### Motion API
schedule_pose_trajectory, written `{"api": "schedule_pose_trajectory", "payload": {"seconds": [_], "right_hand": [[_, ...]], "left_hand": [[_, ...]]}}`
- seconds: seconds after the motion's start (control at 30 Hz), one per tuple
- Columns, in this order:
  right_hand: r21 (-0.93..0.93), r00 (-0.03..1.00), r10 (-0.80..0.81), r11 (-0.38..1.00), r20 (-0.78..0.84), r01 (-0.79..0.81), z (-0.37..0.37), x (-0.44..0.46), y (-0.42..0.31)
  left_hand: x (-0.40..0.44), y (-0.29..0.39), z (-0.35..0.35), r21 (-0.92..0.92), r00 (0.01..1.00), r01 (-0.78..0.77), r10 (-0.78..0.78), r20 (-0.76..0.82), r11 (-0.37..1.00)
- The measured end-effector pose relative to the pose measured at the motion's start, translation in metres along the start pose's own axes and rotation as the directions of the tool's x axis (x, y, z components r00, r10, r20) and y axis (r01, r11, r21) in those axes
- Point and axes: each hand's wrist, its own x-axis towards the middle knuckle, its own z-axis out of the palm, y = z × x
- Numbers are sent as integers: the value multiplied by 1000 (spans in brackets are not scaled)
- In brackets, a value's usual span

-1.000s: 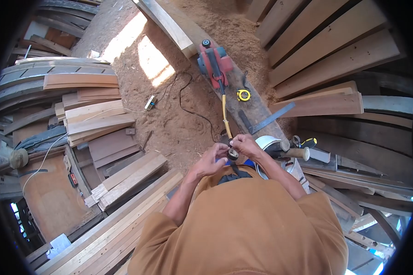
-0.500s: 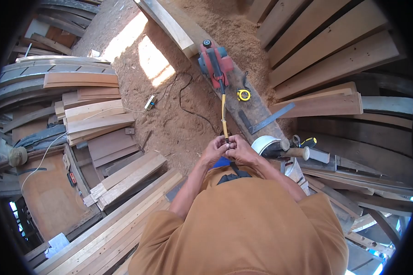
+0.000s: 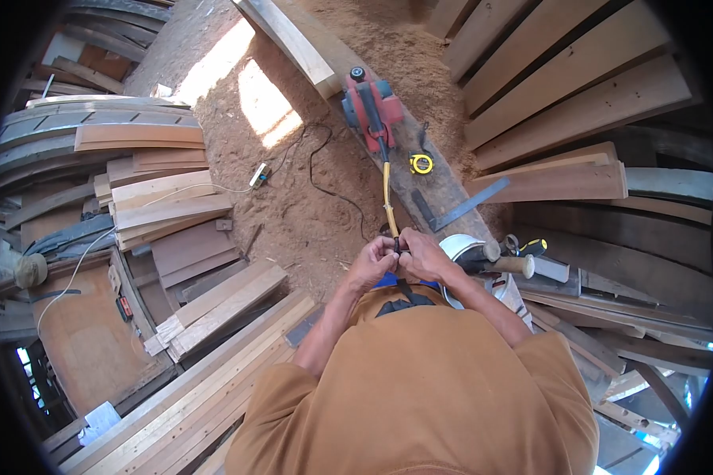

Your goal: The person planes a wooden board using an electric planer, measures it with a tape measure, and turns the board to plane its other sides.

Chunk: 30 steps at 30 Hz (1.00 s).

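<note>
Two hands meet at the near end of a yellow-sleeved power cord (image 3: 387, 194): the left hand (image 3: 372, 264) and the right hand (image 3: 426, 255) have their fingers pinched on its dark lower part, though what exactly sits between the fingertips is hidden. From there the cord's long axis runs forward, almost straight ahead, to the red electric planer (image 3: 371, 115) on the plank worktop (image 3: 445, 180). Neither hand is clearly nearer. A tape measure (image 3: 421, 164) and a try square (image 3: 474, 203) lie forward and right.
</note>
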Motion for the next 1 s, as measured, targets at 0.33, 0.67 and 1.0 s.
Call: {"api": "schedule_pose_trajectory", "payload": {"seconds": [0.33, 0.67, 1.0], "right_hand": [[-10, 998, -6, 1000, 70, 7, 5, 9, 14], [74, 997, 69, 995, -45, -65, 20, 8, 7], [4, 984, 134, 991, -118, -134, 38, 51, 47]], "left_hand": [[-14, 12, 17, 272, 979, 14, 41, -199, 962], [-11, 0, 8, 343, 961, -29, 120, -248, 939], [-14, 77, 19, 11, 978, -166, 166, -123, 986]]}}
